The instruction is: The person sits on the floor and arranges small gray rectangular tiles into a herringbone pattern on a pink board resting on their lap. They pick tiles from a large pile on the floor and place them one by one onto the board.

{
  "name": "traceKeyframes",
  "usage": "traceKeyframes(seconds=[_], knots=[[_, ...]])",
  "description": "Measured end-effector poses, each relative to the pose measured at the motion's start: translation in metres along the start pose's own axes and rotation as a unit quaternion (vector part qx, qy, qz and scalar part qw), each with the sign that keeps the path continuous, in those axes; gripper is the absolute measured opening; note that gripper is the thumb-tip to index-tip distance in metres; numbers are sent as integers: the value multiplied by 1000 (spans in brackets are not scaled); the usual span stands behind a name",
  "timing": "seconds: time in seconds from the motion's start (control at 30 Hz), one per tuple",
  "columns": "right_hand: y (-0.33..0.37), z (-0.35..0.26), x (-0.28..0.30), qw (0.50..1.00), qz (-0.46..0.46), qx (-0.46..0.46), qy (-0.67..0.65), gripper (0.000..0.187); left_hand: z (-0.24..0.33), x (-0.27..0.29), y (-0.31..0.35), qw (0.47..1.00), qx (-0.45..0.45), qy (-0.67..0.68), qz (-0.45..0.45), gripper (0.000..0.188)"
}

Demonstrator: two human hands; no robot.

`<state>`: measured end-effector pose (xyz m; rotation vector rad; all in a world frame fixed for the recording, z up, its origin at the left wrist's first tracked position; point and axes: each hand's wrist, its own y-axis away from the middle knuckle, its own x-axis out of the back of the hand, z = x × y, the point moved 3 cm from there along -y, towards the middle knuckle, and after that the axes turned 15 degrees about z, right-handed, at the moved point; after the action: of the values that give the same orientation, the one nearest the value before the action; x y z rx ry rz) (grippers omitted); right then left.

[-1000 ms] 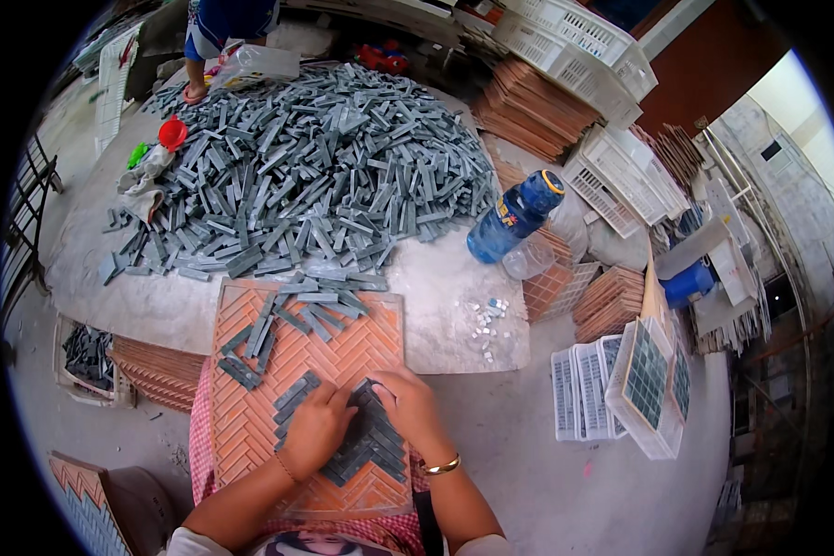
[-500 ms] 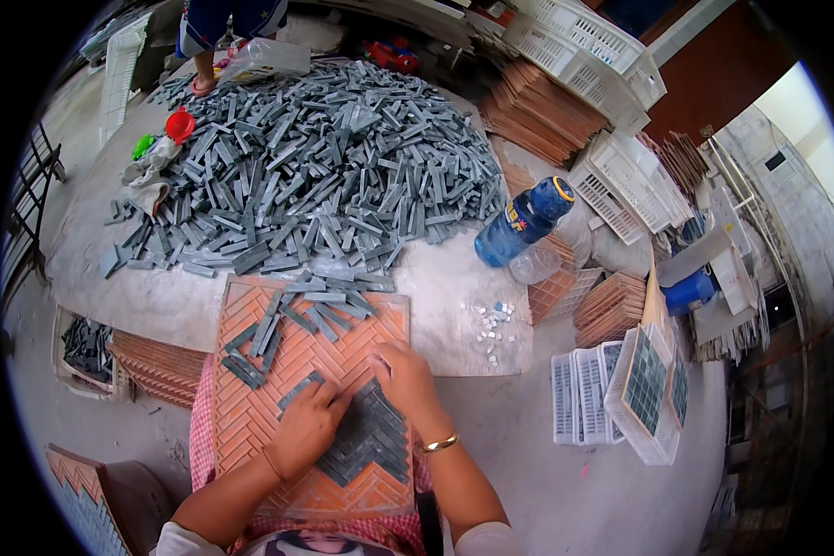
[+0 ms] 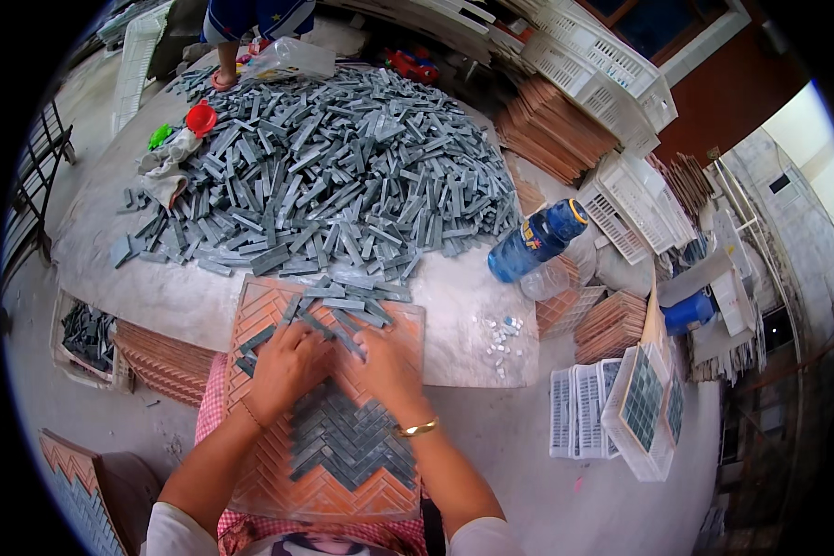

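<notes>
An orange board with herringbone grooves (image 3: 250,491) lies before me. Grey stone strips (image 3: 354,440) fill a zigzag patch in its lower middle. Over the board's upper half, my left hand (image 3: 290,371) is closed with bent fingers among loose strips; its fingertips partly hide what they hold. Beside it my right hand (image 3: 386,371) is closed, with thumb and fingers on the end of a loose grey stone strip (image 3: 347,341). More loose strips (image 3: 343,303) lie across the board's top edge, and a few rest left of my left hand.
A large heap of grey strips (image 3: 343,167) covers the table beyond the board. To the right stand a blue bottle (image 3: 537,241), a clear cup (image 3: 545,278) and small white pieces (image 3: 503,338). White crates (image 3: 588,408) and stacked orange boards (image 3: 612,326) are further right. A person's leg (image 3: 227,63) shows far left.
Both hands have moved up the board, away from the grey patch, to the loose strips. More of the laid patch shows now. The whole view has shifted slightly.
</notes>
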<state>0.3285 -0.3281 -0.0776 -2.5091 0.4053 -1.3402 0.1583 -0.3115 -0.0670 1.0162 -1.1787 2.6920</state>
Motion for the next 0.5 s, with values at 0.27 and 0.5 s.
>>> traceKeyframes(seconds=[0.27,0.5], knots=[[31,44,35,979,-87,-106,-151,21,-69,-20,-5,993,-53,-60,-87,30],[67,73,63,951,-56,-223,-209,22,-29,-18,-22,996,-69,-26,-43,19]])
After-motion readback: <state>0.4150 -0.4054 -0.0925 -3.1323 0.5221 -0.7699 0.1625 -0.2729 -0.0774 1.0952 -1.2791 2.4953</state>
